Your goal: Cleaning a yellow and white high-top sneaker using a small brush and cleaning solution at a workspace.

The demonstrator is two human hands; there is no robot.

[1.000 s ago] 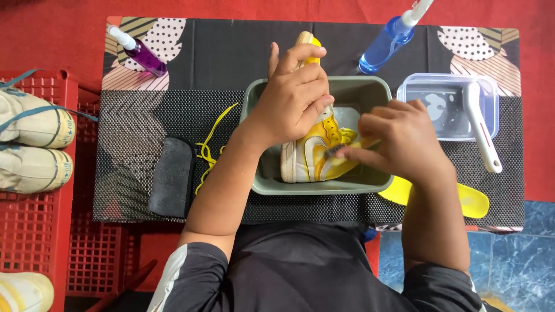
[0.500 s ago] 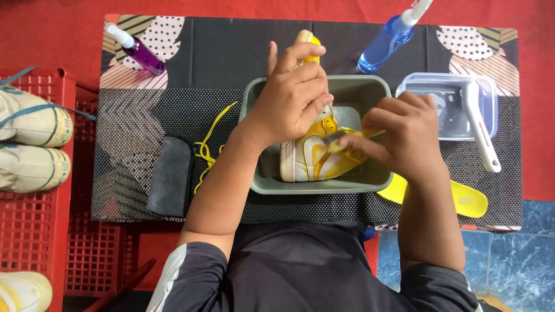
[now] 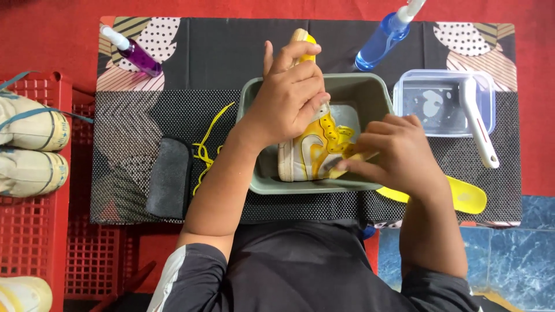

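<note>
Best done by keeping the left hand (image 3: 289,95) clamped on the yellow-and-white sneaker (image 3: 309,151) in the grey tub (image 3: 370,92) while right hand (image 3: 393,153) fingers, pinched on its yellow lace (image 3: 347,159), work steadily.

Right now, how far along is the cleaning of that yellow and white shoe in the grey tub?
Done: the yellow lace is already out, lying on the mat beside the grey tub. In hand: the left hand steadies the shoe in the tub while the right hand works a small tool along its side. Left: worn shoes wait in the red crate.
</note>
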